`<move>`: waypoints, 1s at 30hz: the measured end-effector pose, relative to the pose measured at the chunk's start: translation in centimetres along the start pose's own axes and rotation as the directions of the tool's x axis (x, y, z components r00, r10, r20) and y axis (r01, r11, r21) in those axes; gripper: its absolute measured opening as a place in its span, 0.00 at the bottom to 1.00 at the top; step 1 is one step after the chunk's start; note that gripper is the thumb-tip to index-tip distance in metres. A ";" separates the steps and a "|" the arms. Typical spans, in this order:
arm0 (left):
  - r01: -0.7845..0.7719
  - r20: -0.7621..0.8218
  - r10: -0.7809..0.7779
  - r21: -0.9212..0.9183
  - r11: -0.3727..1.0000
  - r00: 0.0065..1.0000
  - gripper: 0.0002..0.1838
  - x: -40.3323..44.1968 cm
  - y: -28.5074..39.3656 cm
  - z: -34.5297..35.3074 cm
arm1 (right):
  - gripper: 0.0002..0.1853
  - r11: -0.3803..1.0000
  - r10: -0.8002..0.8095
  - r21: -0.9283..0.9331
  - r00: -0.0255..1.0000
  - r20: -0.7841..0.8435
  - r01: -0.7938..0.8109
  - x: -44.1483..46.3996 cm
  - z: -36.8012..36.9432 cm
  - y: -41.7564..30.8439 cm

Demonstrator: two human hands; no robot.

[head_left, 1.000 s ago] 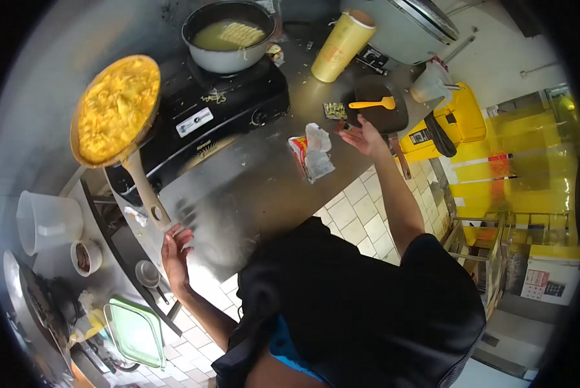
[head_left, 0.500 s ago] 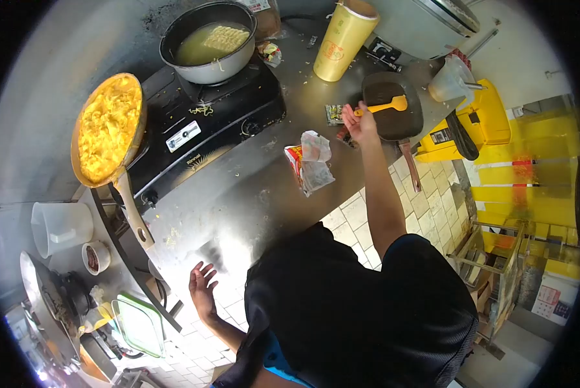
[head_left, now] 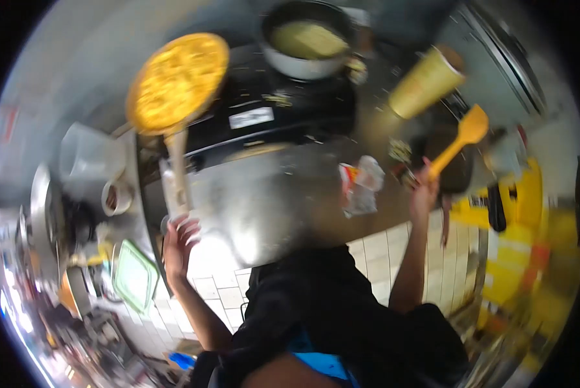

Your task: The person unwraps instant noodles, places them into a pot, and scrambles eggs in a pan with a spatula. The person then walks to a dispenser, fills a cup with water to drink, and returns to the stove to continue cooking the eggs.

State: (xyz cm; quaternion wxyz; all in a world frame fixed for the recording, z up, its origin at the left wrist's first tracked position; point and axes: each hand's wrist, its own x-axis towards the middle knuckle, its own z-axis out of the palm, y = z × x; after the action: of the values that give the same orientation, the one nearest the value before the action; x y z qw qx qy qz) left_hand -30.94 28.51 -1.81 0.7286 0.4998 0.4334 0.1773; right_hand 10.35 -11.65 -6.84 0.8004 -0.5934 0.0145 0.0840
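Note:
My right hand (head_left: pixel 424 192) is closed around the handle of an orange-yellow spatula (head_left: pixel 461 140), its blade raised up and to the right. Behind the spatula is a dark square pan (head_left: pixel 457 171), blurred. At the counter's front left, my left hand (head_left: pixel 180 246) has its fingers apart and holds nothing. Its fingertips are close to the end of a frying pan's handle (head_left: pixel 177 165); whether they touch it I cannot tell. Chunky yellow food (head_left: pixel 177 84) fills that frying pan, on the left of the black gas stove (head_left: pixel 303 107).
A pot (head_left: pixel 306 66) with liquid and a noodle block (head_left: pixel 317 40) stands at the stove's back. Torn plastic wrapping (head_left: pixel 362 194) lies on the metal counter (head_left: pixel 270 194). A tall yellow cylinder (head_left: pixel 426 83) stands to the right, with a clear plastic container (head_left: pixel 91 152) at left.
The right hand has lifted the spatula from over the square pan. My left hand has moved up to the frying pan's handle end. The view has swung left and is blurred.

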 end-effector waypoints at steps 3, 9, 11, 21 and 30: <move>-0.008 0.221 0.090 -0.346 0.938 0.971 0.37 3.9 3.9 0.9 | 0.19 0.973 -0.114 -0.200 0.993 0.002 0.112 -2.2 6.4 -5.4; 0.257 0.439 -0.005 -0.518 0.816 0.899 0.26 9.5 7.8 6.0 | 0.14 0.608 -0.041 -0.598 0.773 0.634 0.522 -6.7 28.0 -9.9; 0.308 0.497 0.016 -0.562 0.768 0.868 0.21 11.0 6.7 5.9 | 0.17 0.173 -0.138 -0.577 0.599 0.788 0.798 -5.3 35.6 -8.1; 0.297 0.369 -0.084 -0.572 0.764 0.926 0.11 9.8 7.7 7.4 | 0.13 -0.526 0.207 -0.378 0.546 0.812 0.762 0.6 51.3 -3.2; 0.292 0.409 -0.116 -0.402 0.868 0.905 0.12 10.1 8.0 6.5 | 0.13 -0.255 0.392 -0.344 0.422 0.818 0.904 3.2 57.2 0.1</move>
State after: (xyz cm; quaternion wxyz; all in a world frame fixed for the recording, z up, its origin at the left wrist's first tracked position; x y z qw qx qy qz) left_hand -18.58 35.27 1.49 0.9083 0.2905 0.2852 0.0962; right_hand 9.14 43.26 9.53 -0.0660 -0.8015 -0.5908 0.0647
